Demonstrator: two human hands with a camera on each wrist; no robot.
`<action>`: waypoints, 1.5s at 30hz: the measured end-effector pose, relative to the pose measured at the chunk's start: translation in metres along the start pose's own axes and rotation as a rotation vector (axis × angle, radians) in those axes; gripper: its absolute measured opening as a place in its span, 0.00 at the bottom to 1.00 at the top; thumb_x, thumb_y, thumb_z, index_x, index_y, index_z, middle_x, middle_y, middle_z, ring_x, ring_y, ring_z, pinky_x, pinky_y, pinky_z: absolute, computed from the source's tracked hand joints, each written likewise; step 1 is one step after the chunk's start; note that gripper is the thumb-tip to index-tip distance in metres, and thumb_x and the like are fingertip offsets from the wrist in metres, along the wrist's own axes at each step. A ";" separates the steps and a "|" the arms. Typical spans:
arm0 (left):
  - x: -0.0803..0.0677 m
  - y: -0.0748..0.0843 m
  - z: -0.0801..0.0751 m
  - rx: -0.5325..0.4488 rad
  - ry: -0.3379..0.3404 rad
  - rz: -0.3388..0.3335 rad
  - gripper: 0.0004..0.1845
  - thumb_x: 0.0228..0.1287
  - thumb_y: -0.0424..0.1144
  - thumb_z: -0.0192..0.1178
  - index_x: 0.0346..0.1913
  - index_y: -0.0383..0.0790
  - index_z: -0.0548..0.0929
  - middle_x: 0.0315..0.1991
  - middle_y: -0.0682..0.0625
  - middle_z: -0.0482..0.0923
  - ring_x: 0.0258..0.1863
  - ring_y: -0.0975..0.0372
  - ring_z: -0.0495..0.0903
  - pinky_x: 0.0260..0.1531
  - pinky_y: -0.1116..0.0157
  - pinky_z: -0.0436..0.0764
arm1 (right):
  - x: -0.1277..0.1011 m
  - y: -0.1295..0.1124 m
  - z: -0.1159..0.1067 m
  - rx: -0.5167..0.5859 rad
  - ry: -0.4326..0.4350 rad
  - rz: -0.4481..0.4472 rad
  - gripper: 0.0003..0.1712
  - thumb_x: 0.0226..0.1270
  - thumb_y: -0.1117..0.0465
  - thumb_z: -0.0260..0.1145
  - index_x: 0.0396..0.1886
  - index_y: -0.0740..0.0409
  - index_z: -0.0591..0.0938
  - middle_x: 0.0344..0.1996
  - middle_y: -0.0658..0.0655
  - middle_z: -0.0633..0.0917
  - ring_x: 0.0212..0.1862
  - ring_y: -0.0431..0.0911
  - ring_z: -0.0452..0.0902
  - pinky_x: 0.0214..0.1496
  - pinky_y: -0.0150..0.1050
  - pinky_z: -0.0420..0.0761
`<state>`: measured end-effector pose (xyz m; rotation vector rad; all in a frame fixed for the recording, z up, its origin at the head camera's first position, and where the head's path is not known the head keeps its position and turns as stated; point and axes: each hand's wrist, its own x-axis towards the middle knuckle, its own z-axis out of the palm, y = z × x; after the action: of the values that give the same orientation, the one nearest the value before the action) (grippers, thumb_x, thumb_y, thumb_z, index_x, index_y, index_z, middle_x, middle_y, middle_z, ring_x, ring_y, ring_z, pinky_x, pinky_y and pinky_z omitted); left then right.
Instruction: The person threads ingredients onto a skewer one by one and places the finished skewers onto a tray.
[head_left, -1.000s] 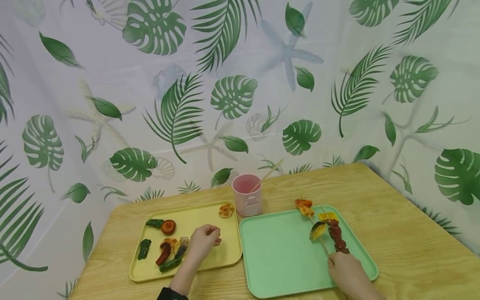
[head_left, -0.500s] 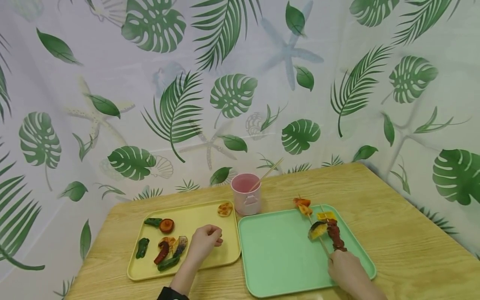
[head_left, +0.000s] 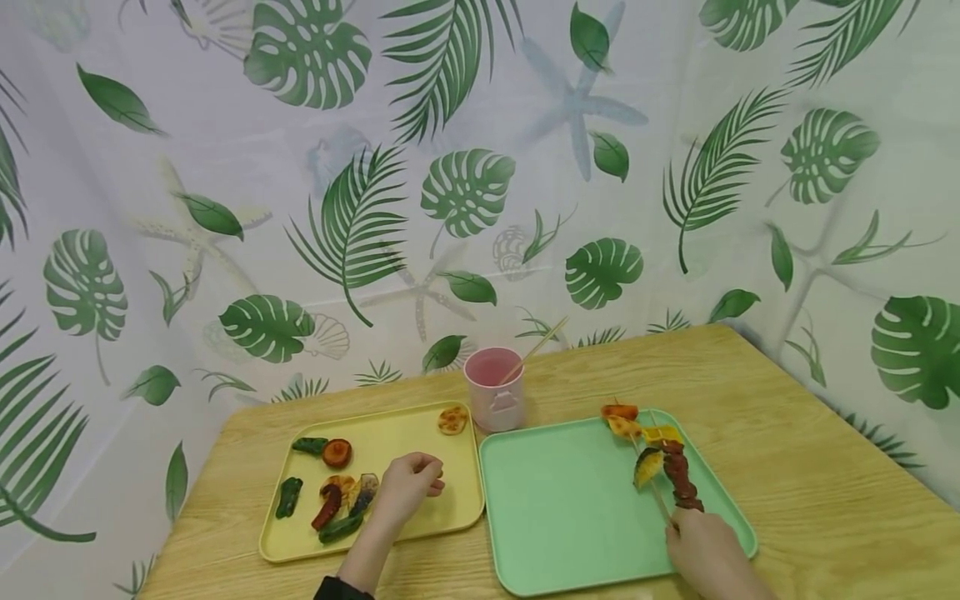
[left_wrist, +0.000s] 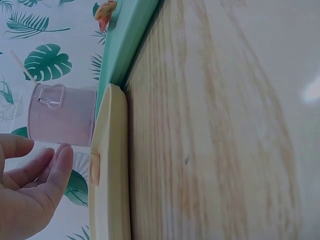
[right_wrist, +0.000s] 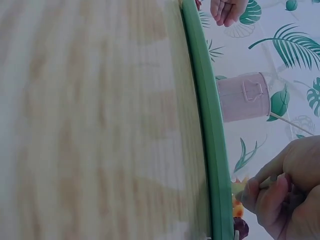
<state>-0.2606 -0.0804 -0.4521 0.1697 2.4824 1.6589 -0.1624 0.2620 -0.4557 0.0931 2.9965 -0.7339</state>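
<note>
My right hand (head_left: 708, 550) pinches the bare stick of a skewer (head_left: 647, 468) over the right side of the green tray (head_left: 562, 508). Threaded on that skewer are a dark-rimmed yellow slice and orange pieces near the tip. Right beside it on the tray is a second skewer (head_left: 681, 475) with brown meat chunks and a yellow piece; its lower end is hidden by my hand. My left hand (head_left: 408, 487) hovers above the yellow tray (head_left: 405, 425), fingers loosely curled with nothing in them. In the left wrist view, the thumb and fingertips of the left hand (left_wrist: 37, 180) stand apart.
On the yellow tray lie a round brown piece (head_left: 337, 453), green pieces (head_left: 287, 497), a red-brown curved piece (head_left: 327, 508) and a roasted slice (head_left: 452, 421). Behind the trays stands a pink pot (head_left: 495, 404) with a thin stick (head_left: 543, 340) leaning in it, near the patterned wall cloth.
My right hand has shifted slightly right with the skewer, whose tip now lies nearer the meat skewer. The meat skewer has also moved a little right. My left hand stays in place.
</note>
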 end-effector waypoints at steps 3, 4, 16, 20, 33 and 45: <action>0.001 0.000 0.001 -0.003 -0.002 0.011 0.16 0.68 0.37 0.51 0.47 0.24 0.77 0.37 0.37 0.78 0.33 0.50 0.81 0.37 0.57 0.80 | -0.002 0.001 -0.002 0.004 0.009 -0.006 0.08 0.60 0.69 0.59 0.22 0.64 0.78 0.16 0.51 0.75 0.20 0.44 0.66 0.22 0.39 0.68; 0.001 0.000 0.001 0.000 -0.001 0.016 0.16 0.68 0.37 0.51 0.46 0.24 0.77 0.36 0.37 0.78 0.33 0.51 0.81 0.37 0.57 0.80 | -0.002 0.002 -0.003 0.009 0.010 -0.011 0.07 0.61 0.69 0.59 0.24 0.65 0.79 0.17 0.52 0.76 0.21 0.44 0.67 0.23 0.39 0.69; 0.002 -0.001 0.004 0.003 -0.008 0.018 0.16 0.68 0.37 0.51 0.45 0.24 0.78 0.35 0.38 0.79 0.32 0.52 0.81 0.36 0.57 0.81 | -0.004 0.005 -0.004 -0.055 -0.071 0.014 0.07 0.64 0.64 0.59 0.31 0.63 0.82 0.20 0.51 0.79 0.22 0.44 0.73 0.24 0.42 0.72; 0.004 -0.001 0.003 0.008 -0.003 0.018 0.16 0.67 0.37 0.52 0.45 0.24 0.78 0.35 0.38 0.79 0.32 0.52 0.81 0.35 0.58 0.81 | -0.006 0.005 -0.004 -0.124 -0.027 0.006 0.08 0.64 0.63 0.59 0.25 0.56 0.79 0.14 0.48 0.72 0.18 0.43 0.67 0.21 0.41 0.67; 0.004 -0.010 0.000 0.044 -0.002 -0.032 0.14 0.66 0.34 0.51 0.45 0.24 0.78 0.34 0.41 0.78 0.31 0.55 0.80 0.33 0.60 0.81 | -0.002 0.018 -0.001 -0.158 -0.054 0.052 0.09 0.64 0.60 0.60 0.33 0.60 0.82 0.22 0.53 0.80 0.24 0.45 0.74 0.23 0.46 0.73; 0.002 -0.011 -0.008 0.045 -0.012 -0.035 0.16 0.67 0.36 0.50 0.46 0.25 0.78 0.35 0.41 0.79 0.32 0.55 0.81 0.33 0.60 0.81 | -0.004 0.002 -0.042 -0.110 0.167 -0.022 0.13 0.66 0.56 0.58 0.34 0.62 0.82 0.07 0.47 0.69 0.10 0.41 0.62 0.12 0.35 0.60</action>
<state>-0.2642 -0.0915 -0.4598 0.1400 2.5003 1.5842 -0.1604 0.2828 -0.4193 0.1229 3.1940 -0.5891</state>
